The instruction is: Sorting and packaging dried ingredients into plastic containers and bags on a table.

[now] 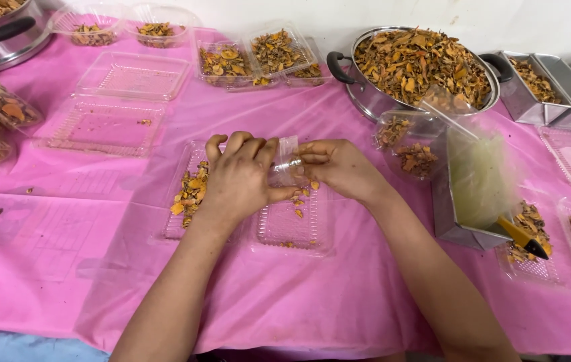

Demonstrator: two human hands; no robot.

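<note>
My left hand (pixel 237 179) is curled into a loose fist, its fingers bent over one side of a small clear plastic bag (pixel 284 161), and my right hand (pixel 339 167) pinches the bag's other side between thumb and fingertips, so both hands are closed on it. The bag hangs just above a shallow clear plastic tray (pixel 292 228) that lies near the middle of the table, covered in a pink cloth (pixel 64 255), somewhat nearer its front edge than its back. A heap of dried orange-yellow slices (pixel 190 194) sits in the tray's left part beside my left wrist, and a few loose pieces lie under my fingers. Towards the back edge, right of centre, stands a round steel pot with black handles (pixel 372 100), heaped with the same dried slices. Just in front of it, off my right hand, is a clear bag already holding slices (pixel 409 151), touching a rectangular steel tin with a pale green plastic liner (pixel 456 228); a yellow-handled tool (pixel 523 238) rests at the tin's right corner. Two empty clear trays (pixel 108 124) lie towards the back left, and filled clear boxes (pixel 252 57) line the back edge. More steel tins (pixel 546 87) stand at the back right corner.
</note>
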